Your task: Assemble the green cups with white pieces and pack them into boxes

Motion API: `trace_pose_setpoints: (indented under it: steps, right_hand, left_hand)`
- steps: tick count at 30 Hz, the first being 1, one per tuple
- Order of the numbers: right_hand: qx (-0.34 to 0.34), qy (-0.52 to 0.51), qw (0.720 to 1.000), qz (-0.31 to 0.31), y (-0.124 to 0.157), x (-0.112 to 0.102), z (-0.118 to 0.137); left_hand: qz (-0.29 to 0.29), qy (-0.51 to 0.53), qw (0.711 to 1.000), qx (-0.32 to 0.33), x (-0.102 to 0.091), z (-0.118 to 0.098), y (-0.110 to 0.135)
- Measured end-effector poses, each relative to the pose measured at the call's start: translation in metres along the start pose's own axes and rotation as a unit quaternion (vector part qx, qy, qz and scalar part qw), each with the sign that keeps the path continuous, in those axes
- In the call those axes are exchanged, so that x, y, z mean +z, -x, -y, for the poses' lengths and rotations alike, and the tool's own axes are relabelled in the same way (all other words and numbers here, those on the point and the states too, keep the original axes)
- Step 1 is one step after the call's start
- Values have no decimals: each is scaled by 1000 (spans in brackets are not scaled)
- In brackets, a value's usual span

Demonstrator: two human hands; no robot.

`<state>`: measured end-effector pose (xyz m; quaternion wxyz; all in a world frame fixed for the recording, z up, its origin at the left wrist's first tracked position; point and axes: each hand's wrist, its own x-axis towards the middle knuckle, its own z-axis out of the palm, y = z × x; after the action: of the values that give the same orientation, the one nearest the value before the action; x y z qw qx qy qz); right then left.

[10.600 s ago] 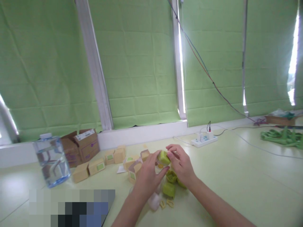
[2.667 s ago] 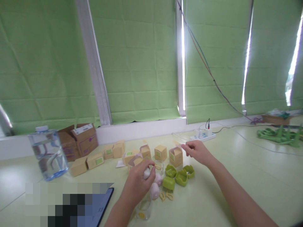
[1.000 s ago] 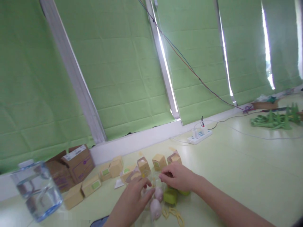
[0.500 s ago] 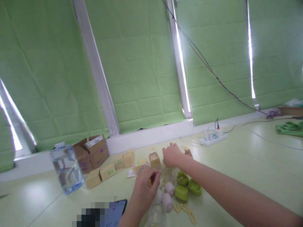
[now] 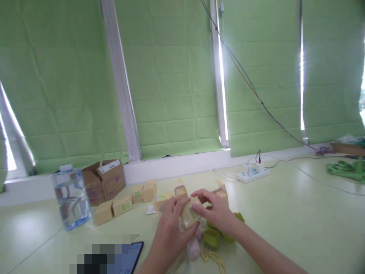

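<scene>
A small tan cardboard box [image 5: 188, 216] with a green label is held between my two hands above the pile of parts. My left hand [image 5: 172, 230] grips its left side, fingertips on top and thumb below. My right hand [image 5: 217, 214] has its thumb and fingers on the box's right side. Under the hands lie pale pink rounded pieces [image 5: 194, 249], partly hidden. Green plastic pieces [image 5: 211, 238] sit below my right hand. Thin yellow loop-shaped pieces [image 5: 215, 259] lie nearer me. Something clear beneath my left hand is mostly covered.
Behind my hands stand open small boxes [image 5: 180, 191] and, to the left, closed boxes [image 5: 122, 205] in a row. A large water bottle [image 5: 71, 199], a brown carton [image 5: 110, 180] and a phone [image 5: 134, 255] are left. A power strip [image 5: 253, 174] lies back right.
My right hand has come back toward me from among the boxes and met my left hand. Both now hold a small box over the parts. The view has shifted slightly.
</scene>
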<state>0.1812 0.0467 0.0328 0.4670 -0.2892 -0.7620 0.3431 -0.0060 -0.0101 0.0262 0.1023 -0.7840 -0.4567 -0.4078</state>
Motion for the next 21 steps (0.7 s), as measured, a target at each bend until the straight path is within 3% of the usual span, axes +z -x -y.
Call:
trace_pose_setpoints:
  steps: [2, 5, 13, 17, 21]
  right_hand:
    - [16, -106, 994, 26, 9, 5, -11]
    - [42, -220, 974, 45, 11, 4, -21]
    - [66, -256, 958, 111, 7, -5, -29]
    - [-3, -154, 982, 106, 11, -2, -21]
    - [-54, -7, 997, 45, 11, -1, -16]
  left_hand:
    - [23, -10, 999, 20, 0, -1, 1]
    - [9, -26, 999, 30, -1, 1, 0]
    - [50, -31, 997, 51, -6, 2, -1]
    - [102, -3, 993, 60, -1, -1, -1]
    - [82, 6, 994, 72, 1, -6, -4]
